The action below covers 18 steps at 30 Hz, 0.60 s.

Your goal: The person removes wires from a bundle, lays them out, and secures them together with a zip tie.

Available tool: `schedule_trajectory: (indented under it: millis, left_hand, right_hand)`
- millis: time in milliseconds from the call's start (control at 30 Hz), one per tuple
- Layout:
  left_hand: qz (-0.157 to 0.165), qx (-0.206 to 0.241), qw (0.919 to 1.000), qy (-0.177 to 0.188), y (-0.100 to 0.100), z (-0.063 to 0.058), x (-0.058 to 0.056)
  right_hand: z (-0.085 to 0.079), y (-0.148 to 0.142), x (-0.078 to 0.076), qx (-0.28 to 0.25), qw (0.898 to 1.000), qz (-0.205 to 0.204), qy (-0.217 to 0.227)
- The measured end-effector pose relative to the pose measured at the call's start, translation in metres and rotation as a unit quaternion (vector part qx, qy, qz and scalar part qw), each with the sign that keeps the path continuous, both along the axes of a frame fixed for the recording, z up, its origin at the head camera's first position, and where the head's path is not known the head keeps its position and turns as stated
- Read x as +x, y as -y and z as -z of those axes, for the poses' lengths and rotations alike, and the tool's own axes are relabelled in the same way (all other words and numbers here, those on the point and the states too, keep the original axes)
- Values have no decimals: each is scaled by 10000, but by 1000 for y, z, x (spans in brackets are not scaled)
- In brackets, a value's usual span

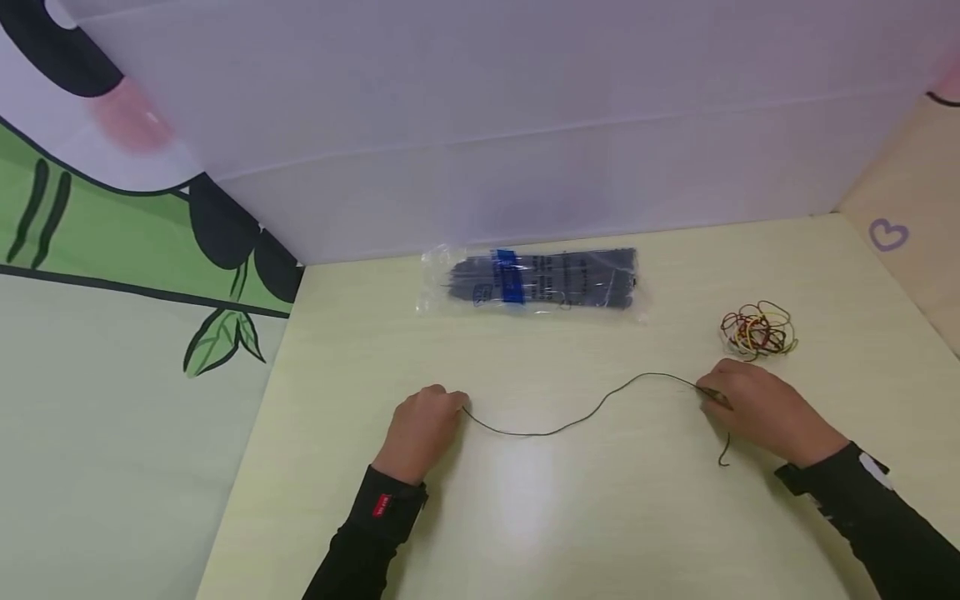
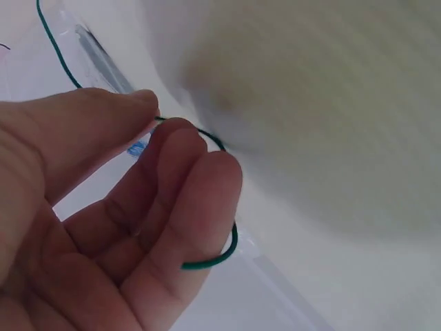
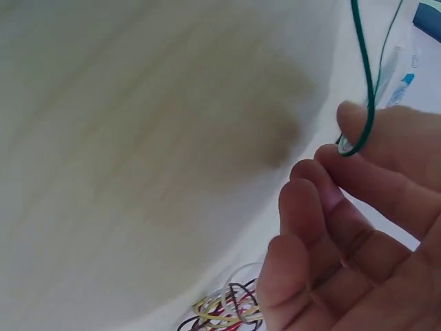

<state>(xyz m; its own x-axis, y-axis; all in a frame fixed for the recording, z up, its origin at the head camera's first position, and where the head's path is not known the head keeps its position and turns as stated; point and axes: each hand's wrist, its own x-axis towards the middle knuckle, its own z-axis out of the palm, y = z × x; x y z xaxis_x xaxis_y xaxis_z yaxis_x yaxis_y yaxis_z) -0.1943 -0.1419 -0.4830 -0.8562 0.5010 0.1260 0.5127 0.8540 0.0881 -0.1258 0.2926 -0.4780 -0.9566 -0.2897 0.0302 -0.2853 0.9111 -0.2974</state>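
Black fabric sleeves [image 1: 352,537] lead to a left hand [image 1: 422,433] and a right hand [image 1: 768,410] pinching one thin green wire [image 1: 525,434], well inside the visible edges of the pale tabletop [image 1: 570,517]; my view crops both sleeves.

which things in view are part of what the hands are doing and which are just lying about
In use:
- green wire, strung slackly between the hands
- left hand, pinching it near one end
- right hand, pinching it further along

Apparently just lying about:
- tangle of coloured wires, beyond the right hand
- clear bag with dark contents, untouched
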Motion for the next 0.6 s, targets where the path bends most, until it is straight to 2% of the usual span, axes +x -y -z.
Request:
schedule_trajectory:
  millis: [100,200,300,400,467,533,600]
  left_hand:
    - [77,75,9998,146,-6,-3,2]
    - [110,125,9997,195,-10,-9,4]
    - [147,187,9997,45,-12,-14,7]
    - [179,331,9990,-230,-13,-19,8]
    - [190,417,9983,-359,-14,-22,8]
    - [186,465,9980,-396,-14,-24,9]
    - [192,467,9980,-376,-15,-25,9]
  right_hand:
    - [-3,2,1,-112,9999,-16,70]
    - [-8,0,1,-224,9994,255,42]
    - [-16,-11,-3,-245,9961,704,-481]
    - [-20,-30,-11,-202,9866,1162,-1125]
    - [-20,-43,-17,-308,9853,1431,-879]
    - [-17,-54,-25,-444,9858,1600,-234]
    - [-14,-61,-32,-502,9830,1665,597]
